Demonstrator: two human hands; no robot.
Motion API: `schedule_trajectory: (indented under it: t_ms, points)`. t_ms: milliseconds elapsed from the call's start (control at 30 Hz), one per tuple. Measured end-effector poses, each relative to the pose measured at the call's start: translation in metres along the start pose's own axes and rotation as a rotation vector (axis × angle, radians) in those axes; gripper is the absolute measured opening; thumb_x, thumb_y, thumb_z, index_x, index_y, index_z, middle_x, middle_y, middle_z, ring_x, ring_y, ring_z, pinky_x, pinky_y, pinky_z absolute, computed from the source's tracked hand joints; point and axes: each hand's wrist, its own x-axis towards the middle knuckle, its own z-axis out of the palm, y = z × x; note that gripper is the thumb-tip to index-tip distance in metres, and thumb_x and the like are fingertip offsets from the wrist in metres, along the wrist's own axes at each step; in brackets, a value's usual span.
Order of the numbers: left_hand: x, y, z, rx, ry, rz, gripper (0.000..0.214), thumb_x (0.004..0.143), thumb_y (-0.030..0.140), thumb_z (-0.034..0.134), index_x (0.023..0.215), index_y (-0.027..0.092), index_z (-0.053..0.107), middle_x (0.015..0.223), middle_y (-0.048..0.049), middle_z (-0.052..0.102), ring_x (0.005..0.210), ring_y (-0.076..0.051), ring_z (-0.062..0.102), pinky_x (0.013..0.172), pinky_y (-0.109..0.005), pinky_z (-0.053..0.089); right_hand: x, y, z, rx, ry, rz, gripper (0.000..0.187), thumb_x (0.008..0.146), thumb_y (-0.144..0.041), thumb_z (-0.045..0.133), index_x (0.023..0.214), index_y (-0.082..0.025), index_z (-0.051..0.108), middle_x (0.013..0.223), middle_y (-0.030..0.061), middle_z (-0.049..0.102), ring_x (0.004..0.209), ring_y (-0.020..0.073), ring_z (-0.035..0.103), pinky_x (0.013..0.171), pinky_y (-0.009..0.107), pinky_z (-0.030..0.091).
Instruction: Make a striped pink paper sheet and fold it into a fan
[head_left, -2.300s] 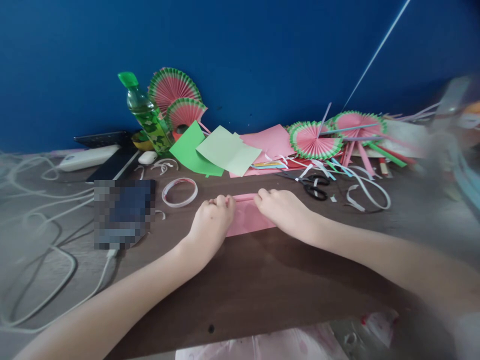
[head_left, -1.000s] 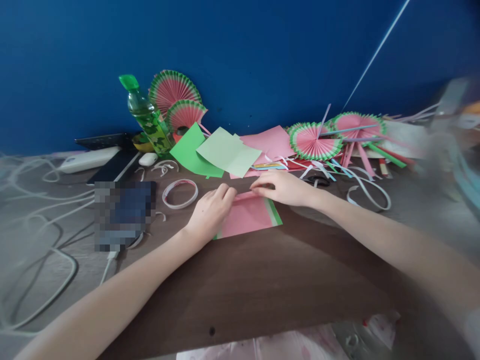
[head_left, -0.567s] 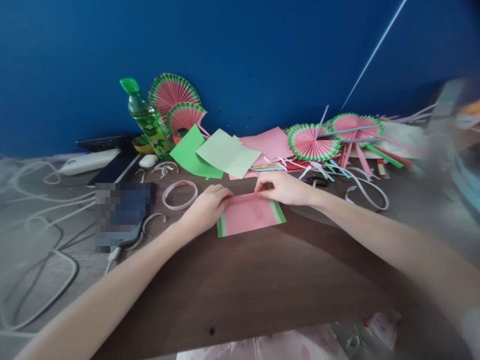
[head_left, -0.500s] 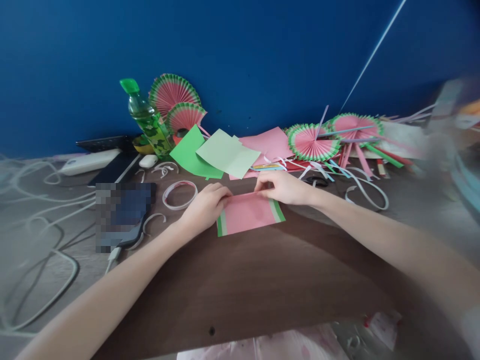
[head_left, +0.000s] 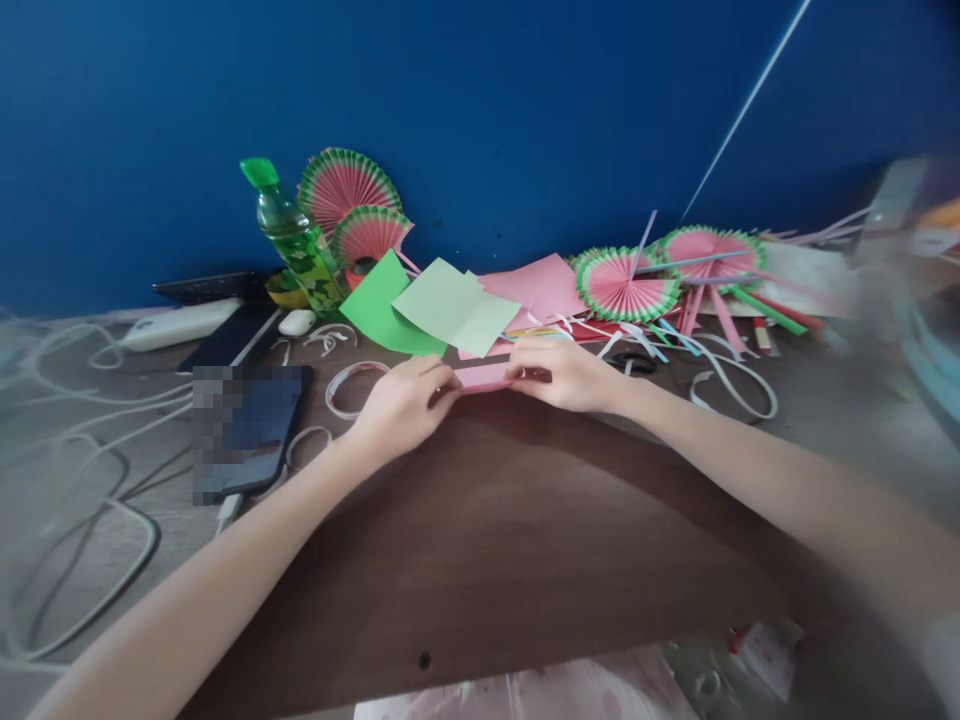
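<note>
Between my two hands a pink sheet of paper (head_left: 482,377) shows only as a narrow strip above the table. My left hand (head_left: 411,400) pinches its left end, and my right hand (head_left: 559,375) pinches the right end. The fingers cover the paper's ends, and its green borders are out of sight. Just beyond the hands lie a pale green sheet (head_left: 457,303), a bright green sheet (head_left: 379,305) and a larger pink sheet (head_left: 546,285). A roll of tape (head_left: 335,402) rests on the table beside my left hand.
Pleated pink-and-green paper fans (head_left: 628,285) lie at the back right; others (head_left: 351,188) lean against the blue wall. A green-capped bottle (head_left: 296,245) stands at the back left. A phone (head_left: 262,430) with a white cable and several other cables lie left. Paper strips (head_left: 724,370) lie right.
The pink paper, which lay with its face and green-striped ends showing, has turned to a narrow strip between my fingers. Both hands stay near the same place.
</note>
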Motion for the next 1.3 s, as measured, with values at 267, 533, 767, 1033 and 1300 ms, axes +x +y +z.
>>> schedule_trajectory:
  t_ms: [267,533,767,1033,1300]
  points:
    - [0.003,-0.008,0.003,-0.490,-0.298,-0.326,0.011,0.075,0.029,0.054,0.077,0.018,0.051,0.067,0.0029,0.055,0.062,-0.011,0.051,0.058,-0.023,0.038,0.001,0.004,0.003,0.351,-0.198,0.334,0.009,0.073,-0.025,0.060,0.074,-0.016,0.058,0.076,0.0019,0.062,0.067,0.0120,0.052,0.063,0.026,0.041]
    - [0.004,-0.019,0.007,-0.514,-0.326,-0.305,0.017,0.078,0.034,0.048,0.073,0.017,0.052,0.067,0.0017,0.053,0.062,-0.012,0.047,0.058,-0.025,0.036,0.001,0.013,0.007,0.324,-0.179,0.255,0.011,0.074,-0.025,0.058,0.068,-0.016,0.059,0.076,0.0023,0.058,0.071,0.0127,0.052,0.068,0.028,0.040]
    - [0.005,-0.021,0.004,-0.551,-0.407,-0.261,0.018,0.076,0.034,0.049,0.077,0.017,0.056,0.072,0.0002,0.059,0.065,-0.013,0.050,0.063,-0.026,0.038,0.001,0.014,0.005,0.336,-0.211,0.249,0.010,0.075,-0.025,0.058,0.072,-0.016,0.062,0.079,0.0029,0.059,0.073,0.0128,0.053,0.072,0.029,0.041]
    - [0.005,-0.023,0.010,-0.454,-0.373,-0.246,0.014,0.074,0.030,0.052,0.072,0.017,0.056,0.073,0.0007,0.058,0.068,-0.013,0.050,0.064,-0.025,0.037,-0.001,0.015,0.008,0.351,-0.221,0.274,0.009,0.074,-0.025,0.060,0.074,-0.016,0.062,0.081,0.0026,0.059,0.074,0.0131,0.053,0.071,0.029,0.041]
    - [0.004,-0.025,0.011,-0.445,-0.391,-0.244,0.015,0.074,0.031,0.053,0.071,0.017,0.055,0.072,0.0012,0.057,0.068,-0.014,0.050,0.065,-0.025,0.037,-0.001,0.017,0.009,0.308,-0.258,0.249,0.010,0.075,-0.023,0.059,0.081,-0.016,0.061,0.085,0.0034,0.061,0.078,0.0140,0.053,0.072,0.029,0.041]
